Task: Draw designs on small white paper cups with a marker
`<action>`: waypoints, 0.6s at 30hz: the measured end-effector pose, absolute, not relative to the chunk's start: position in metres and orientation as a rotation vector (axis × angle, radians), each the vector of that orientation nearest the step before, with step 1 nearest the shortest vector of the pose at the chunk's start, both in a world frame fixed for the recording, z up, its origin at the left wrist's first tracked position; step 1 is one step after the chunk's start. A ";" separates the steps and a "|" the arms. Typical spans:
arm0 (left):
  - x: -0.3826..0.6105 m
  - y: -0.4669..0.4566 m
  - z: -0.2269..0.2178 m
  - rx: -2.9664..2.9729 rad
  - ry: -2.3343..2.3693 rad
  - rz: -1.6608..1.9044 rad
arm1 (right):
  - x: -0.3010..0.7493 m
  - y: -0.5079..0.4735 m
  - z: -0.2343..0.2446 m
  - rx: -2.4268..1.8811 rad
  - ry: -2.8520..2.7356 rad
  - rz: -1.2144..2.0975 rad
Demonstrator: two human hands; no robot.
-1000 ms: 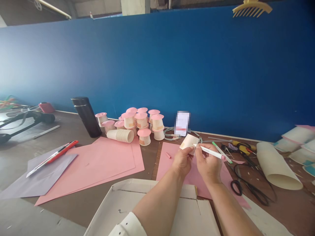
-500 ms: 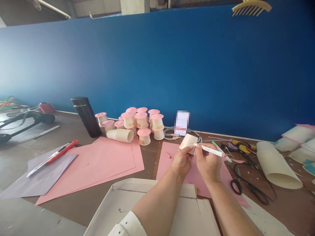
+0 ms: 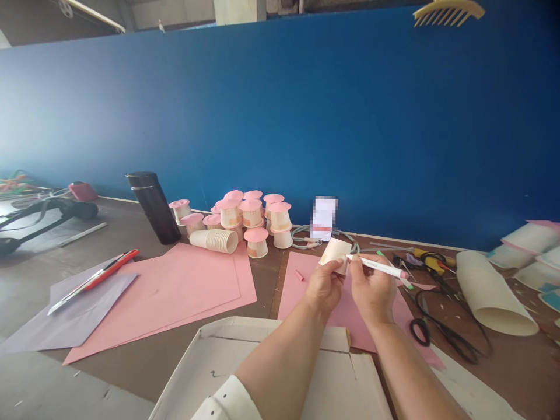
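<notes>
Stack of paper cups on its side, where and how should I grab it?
Around the middle of the stack, probably, coming from above on the near side: it lies sideways, with pink-topped cups behind and flat pink paper in front.

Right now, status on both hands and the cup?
Left hand gripping paper cup. Right hand holding marker, tip at cup. Scissors lie clear of both hands.
</notes>
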State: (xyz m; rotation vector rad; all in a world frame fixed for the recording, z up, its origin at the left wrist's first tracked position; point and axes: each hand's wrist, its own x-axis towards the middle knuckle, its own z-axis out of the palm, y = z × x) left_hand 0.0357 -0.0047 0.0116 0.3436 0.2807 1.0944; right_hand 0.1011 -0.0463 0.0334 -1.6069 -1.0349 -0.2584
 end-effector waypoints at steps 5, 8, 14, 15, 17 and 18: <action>0.036 -0.005 0.012 0.333 0.273 1.085 | 0.101 -0.047 0.034 -1.600 -1.027 -0.232; 0.035 -0.005 0.013 0.335 0.291 1.090 | 0.101 -0.047 0.033 -1.584 -1.043 -0.235; 0.034 -0.003 0.015 0.294 0.300 1.085 | 0.102 -0.045 0.027 -1.437 -1.085 -0.148; 0.034 -0.003 0.015 0.286 0.293 1.083 | 0.103 -0.045 0.026 -1.406 -1.081 -0.110; 0.034 -0.004 0.015 0.274 0.282 1.074 | 0.105 -0.044 0.024 -1.371 -1.062 -0.064; 0.034 -0.004 0.016 0.270 0.281 1.070 | 0.105 -0.043 0.024 -1.373 -1.052 -0.061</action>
